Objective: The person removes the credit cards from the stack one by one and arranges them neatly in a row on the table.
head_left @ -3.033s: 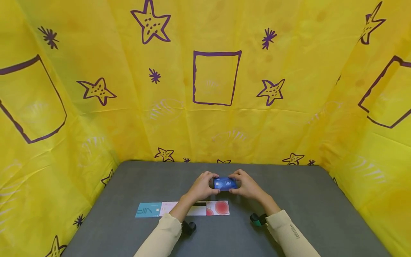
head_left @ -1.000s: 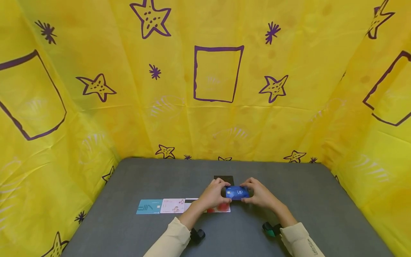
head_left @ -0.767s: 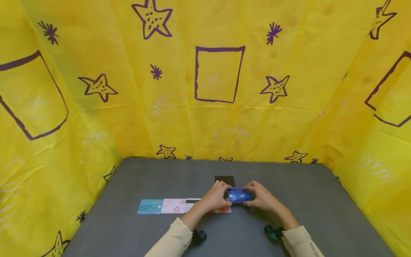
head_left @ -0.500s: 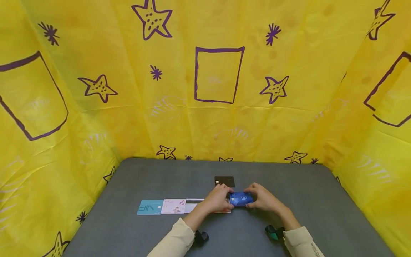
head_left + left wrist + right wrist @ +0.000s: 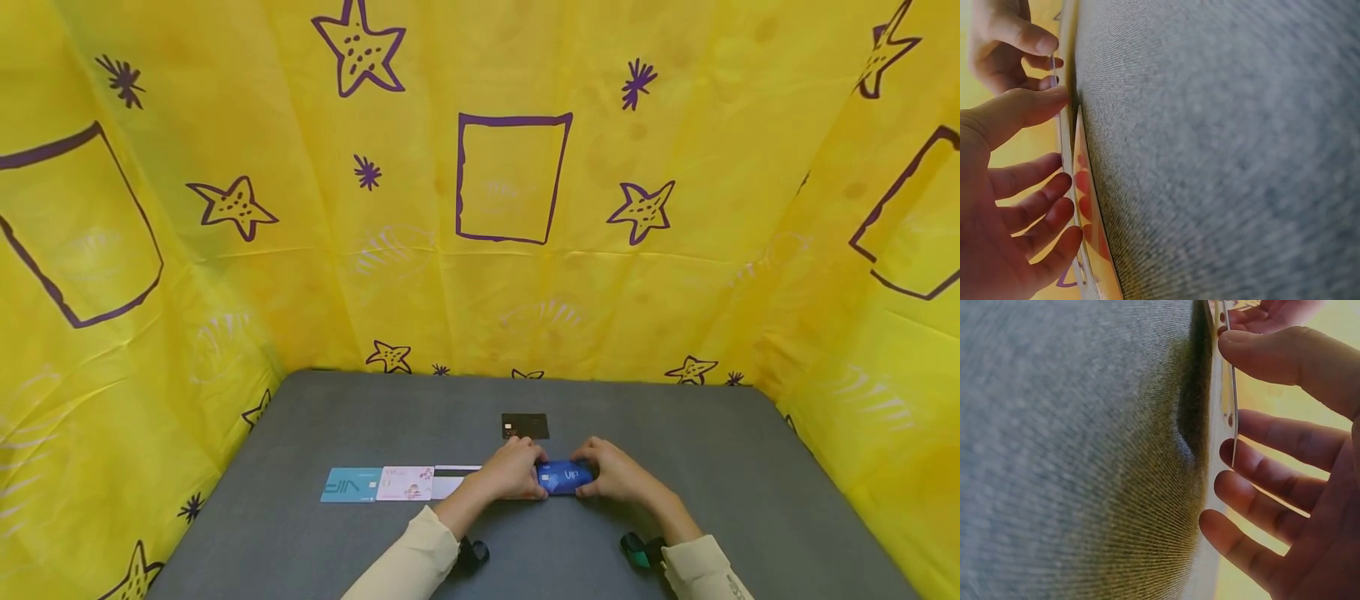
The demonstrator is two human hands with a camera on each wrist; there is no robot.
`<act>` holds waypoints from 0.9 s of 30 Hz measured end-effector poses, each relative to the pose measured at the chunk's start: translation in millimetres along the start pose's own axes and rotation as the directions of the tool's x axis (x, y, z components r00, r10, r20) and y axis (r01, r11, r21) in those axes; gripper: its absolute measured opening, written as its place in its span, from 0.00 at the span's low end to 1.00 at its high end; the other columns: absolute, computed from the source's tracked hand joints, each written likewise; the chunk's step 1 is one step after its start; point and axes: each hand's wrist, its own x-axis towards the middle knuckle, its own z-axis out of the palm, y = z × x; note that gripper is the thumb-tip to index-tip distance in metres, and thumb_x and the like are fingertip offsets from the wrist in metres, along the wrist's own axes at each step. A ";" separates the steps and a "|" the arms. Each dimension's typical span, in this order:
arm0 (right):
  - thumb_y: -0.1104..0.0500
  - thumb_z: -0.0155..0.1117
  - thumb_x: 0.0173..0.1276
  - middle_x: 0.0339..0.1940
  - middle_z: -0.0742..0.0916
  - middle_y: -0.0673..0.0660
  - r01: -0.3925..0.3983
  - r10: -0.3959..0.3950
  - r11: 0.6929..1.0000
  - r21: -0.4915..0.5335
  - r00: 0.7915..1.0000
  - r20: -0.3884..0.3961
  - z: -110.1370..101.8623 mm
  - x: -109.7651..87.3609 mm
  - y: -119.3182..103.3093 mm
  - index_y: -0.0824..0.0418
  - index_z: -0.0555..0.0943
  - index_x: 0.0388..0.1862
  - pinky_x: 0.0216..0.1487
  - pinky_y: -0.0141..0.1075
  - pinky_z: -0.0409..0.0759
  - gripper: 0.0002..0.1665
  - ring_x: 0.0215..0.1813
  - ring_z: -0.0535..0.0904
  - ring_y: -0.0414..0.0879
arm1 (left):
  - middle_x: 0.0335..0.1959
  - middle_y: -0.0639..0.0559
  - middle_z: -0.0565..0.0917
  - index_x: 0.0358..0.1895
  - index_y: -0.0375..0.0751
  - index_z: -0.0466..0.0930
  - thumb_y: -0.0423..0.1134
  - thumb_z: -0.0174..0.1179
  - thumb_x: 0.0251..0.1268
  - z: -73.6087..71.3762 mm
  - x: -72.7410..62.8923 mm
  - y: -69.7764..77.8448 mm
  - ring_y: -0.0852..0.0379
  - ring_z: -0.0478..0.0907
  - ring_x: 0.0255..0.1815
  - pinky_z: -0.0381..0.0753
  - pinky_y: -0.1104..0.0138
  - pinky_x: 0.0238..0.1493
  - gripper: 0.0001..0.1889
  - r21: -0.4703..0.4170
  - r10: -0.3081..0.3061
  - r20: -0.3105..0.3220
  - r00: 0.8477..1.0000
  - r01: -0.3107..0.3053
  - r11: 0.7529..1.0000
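A blue VIP card is pinched by both hands, one at each short end. My left hand grips its left end between thumb and fingers; my right hand does the same at the right. In the right wrist view the card's thin edge stands slightly off the table. To its left runs a row of cards: teal, pink floral and white with a black stripe. A red-patterned card ends the row, mostly hidden behind my left hand in the head view.
Behind the hands a black card lies on the grey table. Yellow curtains with starfish drawings enclose the back and both sides. Dark wrist straps hang below the sleeves.
Both hands have carried the blue card rightward and nearer the person, from over the black card to the row's right end. The black card now shows. The row has stayed put.
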 end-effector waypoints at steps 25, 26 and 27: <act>0.56 0.80 0.46 0.38 0.77 0.51 -0.066 0.065 0.996 -0.062 0.998 -0.009 6.9 -3.8 -8.8 0.61 0.84 0.45 0.43 0.37 0.73 0.26 0.41 0.71 0.43 | 0.43 0.55 0.79 0.48 0.49 0.83 0.50 0.77 0.42 -2.2 -4.4 6.7 0.59 0.70 0.44 0.72 0.67 0.46 0.26 0.021 -0.017 0.011 1.000 0.017 1.000; 0.56 0.80 0.46 0.38 0.77 0.50 -0.068 0.068 0.996 -0.064 0.998 -0.009 7.1 -3.7 -8.8 0.61 0.84 0.45 0.43 0.37 0.73 0.26 0.41 0.71 0.43 | 0.43 0.56 0.79 0.48 0.50 0.83 0.50 0.77 0.42 -2.1 -4.5 7.0 0.59 0.70 0.44 0.71 0.67 0.46 0.26 0.022 -0.022 0.011 1.000 0.022 1.000; 0.57 0.80 0.45 0.38 0.77 0.51 -0.070 0.069 0.996 -0.063 0.998 -0.009 7.1 -3.7 -9.0 0.61 0.84 0.45 0.43 0.37 0.73 0.25 0.41 0.71 0.43 | 0.43 0.56 0.79 0.49 0.50 0.83 0.50 0.77 0.42 -2.3 -4.7 7.6 0.59 0.70 0.45 0.70 0.67 0.45 0.26 0.025 -0.027 0.014 1.000 0.027 0.999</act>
